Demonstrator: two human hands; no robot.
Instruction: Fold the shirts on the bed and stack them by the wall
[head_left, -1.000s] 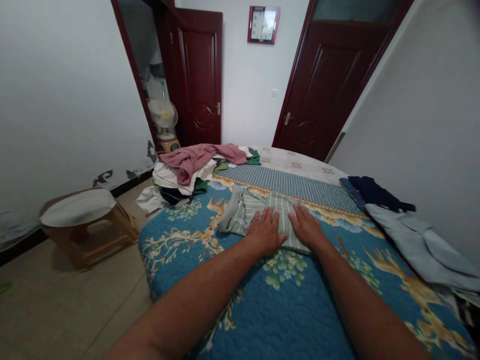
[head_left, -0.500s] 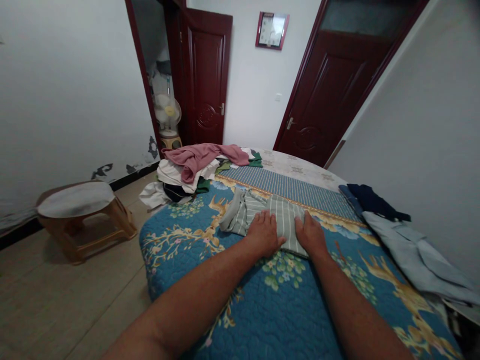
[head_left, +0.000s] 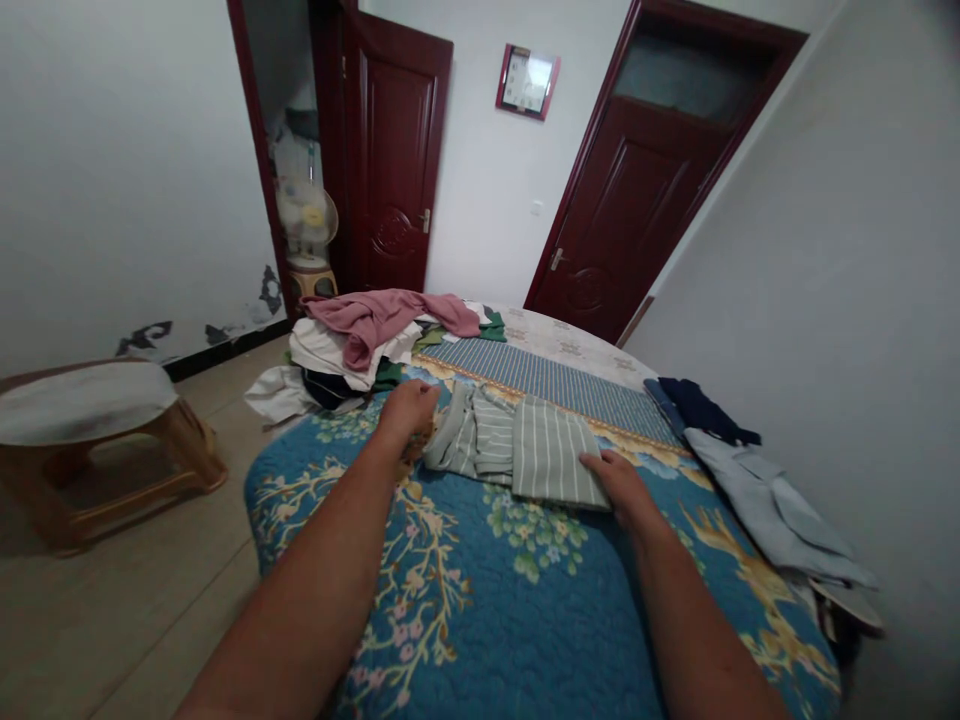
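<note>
A grey-green garment with white stripes (head_left: 559, 455) lies on the blue flowered bedspread (head_left: 540, 630). Its right part is a flat folded rectangle, while its left part is loosely bunched. My left hand (head_left: 409, 408) is just left of the bunched end, above the bedspread, with its fingers curled together; whether anything is between them is too small to tell. At the right edge of the folded part, my right hand (head_left: 619, 480) touches the cloth, thumb and fingers drawn close on its edge.
A pile of clothes with a pink garment on top (head_left: 390, 318) sits at the far left corner. Folded light-blue clothing (head_left: 772, 500) and dark clothing (head_left: 705, 410) lie along the right side. A stool (head_left: 112, 410) stands on the floor at left.
My left hand has lifted off the striped garment and moved left past its bunched end. My right hand remains at the right edge. The view has shifted slightly.
</note>
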